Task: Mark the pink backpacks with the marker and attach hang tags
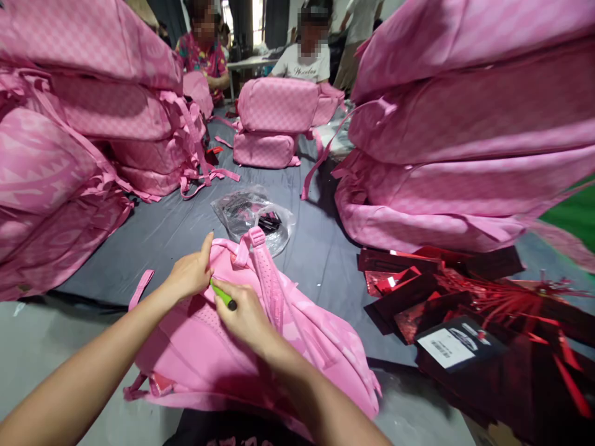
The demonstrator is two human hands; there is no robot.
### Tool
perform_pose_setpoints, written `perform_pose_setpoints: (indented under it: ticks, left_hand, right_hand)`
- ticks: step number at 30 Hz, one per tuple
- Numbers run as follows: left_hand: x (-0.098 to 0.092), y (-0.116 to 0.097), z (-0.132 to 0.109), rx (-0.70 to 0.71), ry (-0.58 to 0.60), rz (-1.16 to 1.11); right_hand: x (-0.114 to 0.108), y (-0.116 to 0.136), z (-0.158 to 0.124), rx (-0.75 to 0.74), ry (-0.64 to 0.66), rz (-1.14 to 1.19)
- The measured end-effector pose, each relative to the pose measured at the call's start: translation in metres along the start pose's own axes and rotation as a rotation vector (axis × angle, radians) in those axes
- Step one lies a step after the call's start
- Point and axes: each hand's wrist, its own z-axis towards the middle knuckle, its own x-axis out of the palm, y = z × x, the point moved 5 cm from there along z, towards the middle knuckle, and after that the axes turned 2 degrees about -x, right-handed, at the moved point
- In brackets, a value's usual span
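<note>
A pink backpack [320,337] lies before me at the table's near edge, its padded back panel and straps facing up. My right hand [244,316] is closed around a bright green pen-shaped tool [223,294] with a black end; its tip is hidden against the backpack. Right beside it, my left hand [191,272] grips the backpack's upper edge, with the index finger stretched out along it. Just beyond the backpack sits a clear plastic bag [232,207] with small black pieces inside.
Tall stacks of pink backpacks rise at the left [116,111] and right [465,124]. Black and red hang tags [458,344] with red cords lie at the right. Further back are two stacked backpacks [279,105] and people across the dark-covered table [181,226].
</note>
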Motion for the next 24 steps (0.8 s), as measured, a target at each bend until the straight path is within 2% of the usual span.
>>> perform_pose_setpoints:
  ticks: [3, 6, 8, 9, 10, 11, 12, 13, 14, 16, 18, 20, 24]
  left_hand:
    - [0.001, 0.001, 0.001, -0.022, 0.006, -0.018]
    - [0.002, 0.0, 0.001, -0.021, 0.001, -0.057]
    - [0.004, 0.0, 0.001, -0.023, 0.005, -0.075]
    - [0.005, 0.0, 0.002, -0.024, 0.004, -0.078]
    - [0.006, 0.0, 0.003, -0.024, 0.0, -0.076]
    - [0.006, 0.0, 0.003, -0.023, -0.003, -0.072]
    - [0.007, 0.0, 0.004, -0.023, -0.002, -0.069]
    - [0.007, 0.0, 0.004, -0.024, 0.001, -0.068]
    - [0.007, -0.001, 0.005, -0.024, 0.006, -0.069]
    - [0.006, -0.001, 0.005, -0.023, 0.016, -0.077]
    - [0.006, -0.002, 0.005, -0.022, 0.019, -0.091]
    - [0.006, -0.002, 0.006, -0.021, 0.017, -0.11]
    - [0.007, -0.001, 0.011, -0.02, 0.016, -0.131]
  right_hand:
    - [-0.005, 0.004, -0.001, 0.078, 0.053, 0.063]
    - [-0.038, 0.025, -0.011, 0.07, 0.073, 0.11]
    - [-0.08, 0.039, -0.014, -0.028, -0.091, 0.098]
    - [-0.104, 0.041, -0.014, -0.076, -0.233, 0.069]
    - [-0.127, 0.038, -0.011, -0.113, -0.394, -0.001]
    - [-0.145, 0.029, -0.003, -0.098, -0.5, -0.134]
    - [-0.156, 0.016, 0.008, -0.048, -0.546, -0.307]
    - [-0.158, -0.003, 0.027, 0.049, -0.442, -0.509]
    - [-0.154, -0.027, 0.046, 0.161, -0.265, -0.713]
    - [-0.148, -0.065, 0.083, 0.239, -0.147, -0.819]
    - [-0.141, -0.093, 0.113, 0.29, -0.115, -0.891]
    - [-0.135, -0.108, 0.133, 0.318, -0.116, -0.961]
    - [-0.125, -0.12, 0.145, 0.269, -0.081, -1.048]
